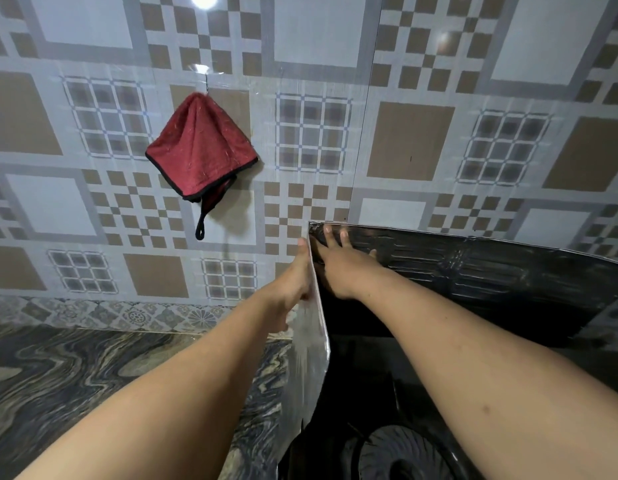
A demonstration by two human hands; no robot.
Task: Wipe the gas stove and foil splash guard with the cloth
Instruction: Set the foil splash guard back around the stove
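The foil splash guard (491, 275) stands folded around the gas stove (397, 448), which shows only as a dark top with a burner at the bottom edge. My left hand (295, 278) grips the guard's left side panel from outside, near its top corner. On the inside of the back panel, my right hand (342, 268) lies flat with its fingers spread. A red cloth (200, 150) with black trim hangs from a wall hook, up and to the left of both hands. Neither hand holds it.
The patterned tiled wall (421, 133) rises right behind the guard. A dark marbled stone counter (75, 375) stretches to the left of the stove. The silver outer face of the side panel (309, 358) stands between my two forearms.
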